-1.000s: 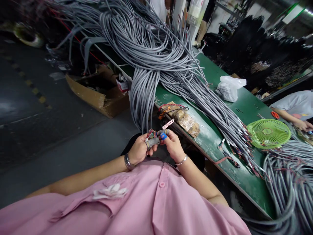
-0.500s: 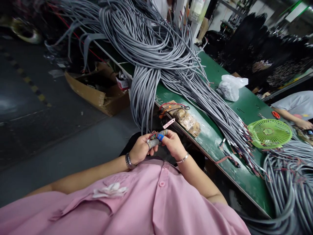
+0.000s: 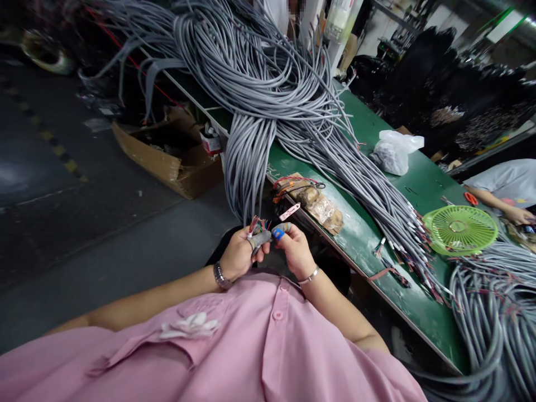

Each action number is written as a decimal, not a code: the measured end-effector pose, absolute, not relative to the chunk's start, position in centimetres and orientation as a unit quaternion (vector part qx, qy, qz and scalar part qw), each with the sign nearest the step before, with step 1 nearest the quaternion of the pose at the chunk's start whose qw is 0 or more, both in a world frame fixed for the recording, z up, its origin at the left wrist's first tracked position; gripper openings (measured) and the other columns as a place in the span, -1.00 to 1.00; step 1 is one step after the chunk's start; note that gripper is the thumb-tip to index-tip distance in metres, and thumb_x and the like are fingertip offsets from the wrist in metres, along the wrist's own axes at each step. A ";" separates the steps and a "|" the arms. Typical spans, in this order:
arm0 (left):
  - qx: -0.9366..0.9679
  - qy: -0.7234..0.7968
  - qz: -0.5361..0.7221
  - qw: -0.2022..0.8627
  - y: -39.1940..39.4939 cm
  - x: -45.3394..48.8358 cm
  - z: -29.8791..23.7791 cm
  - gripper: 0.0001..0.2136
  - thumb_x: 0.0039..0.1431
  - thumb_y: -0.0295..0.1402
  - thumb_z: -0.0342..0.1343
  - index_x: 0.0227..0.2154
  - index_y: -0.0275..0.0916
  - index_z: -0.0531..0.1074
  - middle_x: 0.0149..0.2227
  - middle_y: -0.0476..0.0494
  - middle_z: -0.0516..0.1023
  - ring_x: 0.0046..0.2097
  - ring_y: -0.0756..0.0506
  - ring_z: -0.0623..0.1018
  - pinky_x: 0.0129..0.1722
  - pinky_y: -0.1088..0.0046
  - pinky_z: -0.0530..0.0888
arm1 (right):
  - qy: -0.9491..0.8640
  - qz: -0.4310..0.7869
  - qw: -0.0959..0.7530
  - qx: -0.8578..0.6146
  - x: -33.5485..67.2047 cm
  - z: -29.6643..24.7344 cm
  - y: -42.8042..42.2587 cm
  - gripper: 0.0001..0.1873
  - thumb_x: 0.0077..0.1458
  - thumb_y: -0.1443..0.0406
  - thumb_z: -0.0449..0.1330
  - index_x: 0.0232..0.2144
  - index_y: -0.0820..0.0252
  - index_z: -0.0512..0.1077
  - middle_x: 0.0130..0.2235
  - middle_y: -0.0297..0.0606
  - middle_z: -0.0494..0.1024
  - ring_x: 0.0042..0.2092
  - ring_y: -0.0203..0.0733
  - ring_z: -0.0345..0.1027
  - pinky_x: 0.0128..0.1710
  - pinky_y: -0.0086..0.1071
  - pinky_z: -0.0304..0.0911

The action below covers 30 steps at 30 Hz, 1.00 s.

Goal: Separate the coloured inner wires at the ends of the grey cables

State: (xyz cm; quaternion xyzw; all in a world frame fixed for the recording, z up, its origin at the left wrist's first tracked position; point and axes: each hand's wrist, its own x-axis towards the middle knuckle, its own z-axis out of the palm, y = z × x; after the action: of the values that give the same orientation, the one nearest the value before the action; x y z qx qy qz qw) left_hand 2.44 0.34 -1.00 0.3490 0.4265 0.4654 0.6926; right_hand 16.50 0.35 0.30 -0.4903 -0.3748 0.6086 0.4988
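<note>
My left hand [image 3: 237, 254] is closed around the end of a grey cable, whose stripped, many-coloured wires [image 3: 260, 224] fan out above the fingers. A grey wrap covers its thumb. Just to the right, my right hand [image 3: 296, 251] is pinched, with blue tape on the thumb and a grey wrap on the forefinger. Its fingertips are close to the wires; whatever lies between them is too small to make out. Behind the hands, a thick bundle of grey cables [image 3: 249, 162] hangs over the edge of the green table [image 3: 358, 245].
More grey cables [image 3: 355, 162] with stripped ends lie across the table. Near its edge sits a wrapped block [image 3: 320, 206] with wires. Further right are a plastic bag [image 3: 393, 153], a green fan [image 3: 460, 230] and a co-worker's arm [image 3: 506, 209]. A cardboard box [image 3: 167, 167] stands at left.
My right hand has drawn slightly away from the left, opening a small gap between the fingertips. The coloured wires now spread more visibly above my left hand.
</note>
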 end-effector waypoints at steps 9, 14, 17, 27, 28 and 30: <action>0.319 0.403 0.468 0.719 1.0 2.7 0.6 -0.77 -0.01 -0.20 0.22 -0.50 -0.26 0.39 -0.68 0.00 0.42 -0.73 0.09 0.26 -0.78 0.59 0.11 | -0.224 0.689 0.510 -0.464 18.6 0.9 3.1 -0.43 0.02 -0.19 0.10 -0.37 0.20 0.43 -0.42 -0.30 0.45 -0.48 -0.36 0.26 -0.49 -0.47 0.25; 0.324 0.388 0.465 0.726 1.9 3.5 1.0 -0.78 -0.02 -0.22 0.23 -0.50 -0.27 0.40 -0.70 0.01 0.41 -0.75 0.09 0.24 -0.80 0.60 0.08 | -0.232 0.691 0.513 -0.453 18.9 1.0 4.7 -0.49 -0.04 -0.12 0.23 -0.34 0.22 0.46 -0.43 -0.33 0.46 -0.49 -0.39 0.25 -0.49 -0.49 0.29; 0.324 0.391 0.466 0.725 2.1 3.9 1.0 -0.78 -0.03 -0.22 0.23 -0.48 -0.27 0.40 -0.70 0.02 0.40 -0.75 0.09 0.25 -0.80 0.59 0.08 | -0.240 0.680 0.538 -0.436 18.6 0.8 4.8 -0.51 -0.05 -0.09 0.27 -0.34 0.22 0.47 -0.44 -0.33 0.45 -0.49 -0.40 0.24 -0.50 -0.51 0.27; 0.329 0.408 0.454 0.721 2.3 4.3 -0.2 -0.79 -0.04 -0.24 0.23 -0.48 -0.28 0.39 -0.69 0.00 0.41 -0.74 0.09 0.25 -0.79 0.61 0.08 | -0.256 0.654 0.568 -0.430 18.1 1.4 4.6 -0.55 -0.03 -0.06 0.26 -0.34 0.22 0.51 -0.48 -0.35 0.43 -0.48 -0.40 0.23 -0.49 -0.54 0.24; 0.328 0.409 0.454 0.720 2.3 4.3 -0.2 -0.78 -0.04 -0.23 0.24 -0.49 -0.28 0.39 -0.70 0.00 0.41 -0.74 0.10 0.25 -0.80 0.61 0.07 | -0.256 0.657 0.566 -0.428 18.1 1.3 4.6 -0.54 -0.02 -0.06 0.26 -0.33 0.23 0.51 -0.47 -0.35 0.44 -0.48 -0.40 0.24 -0.49 -0.54 0.24; 0.328 0.409 0.454 0.721 2.2 4.3 -0.1 -0.78 -0.04 -0.23 0.24 -0.49 -0.28 0.39 -0.70 0.01 0.41 -0.74 0.09 0.25 -0.80 0.61 0.07 | -0.249 0.668 0.558 -0.426 18.1 1.3 4.5 -0.52 -0.01 -0.08 0.24 -0.32 0.23 0.50 -0.46 -0.34 0.45 -0.47 -0.39 0.26 -0.50 -0.54 0.26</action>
State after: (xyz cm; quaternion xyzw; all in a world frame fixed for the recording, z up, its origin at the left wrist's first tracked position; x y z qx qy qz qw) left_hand 4.27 2.17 -0.11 0.3285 0.4085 0.4539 0.7205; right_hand 18.11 4.46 1.27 -0.4259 -0.2487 0.6675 0.5578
